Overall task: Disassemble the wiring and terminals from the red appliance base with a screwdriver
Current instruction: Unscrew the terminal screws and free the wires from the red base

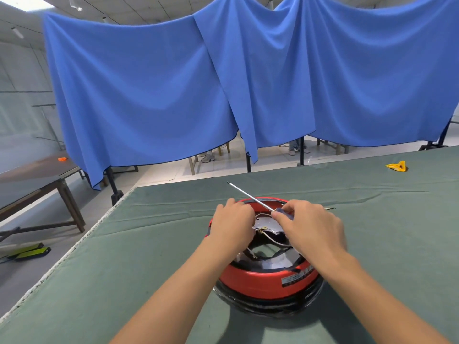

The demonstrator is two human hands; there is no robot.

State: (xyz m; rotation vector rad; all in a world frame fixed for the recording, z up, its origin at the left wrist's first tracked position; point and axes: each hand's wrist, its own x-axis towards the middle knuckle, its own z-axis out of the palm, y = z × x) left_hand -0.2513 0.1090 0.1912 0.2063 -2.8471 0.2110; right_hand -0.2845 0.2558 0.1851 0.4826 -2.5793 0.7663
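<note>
Red round plastic appliance base (267, 281): your left hand (232, 223) curls over its wiring; your right hand (310, 227) grips the blue-handled steel screwdriver (250, 197).

Both hands (232, 225) (311, 228) forward, fingers curled

My work table (149, 244) is covered in a dull green cloth, creased in long folds. Across from me, blue sheets (223, 83) hang in drapes from a line, stopping short of the pale tiled floor (218, 165); beneath their hem I see dark metal posts (301, 150), wooden chair legs (191, 165) and someone's sneakers (208, 157). To my left stands a dark wooden table (37, 184). Overhead, a white panelled ceiling (124, 8) carries tube lights, and a bright panel glares in the far left corner.
</note>
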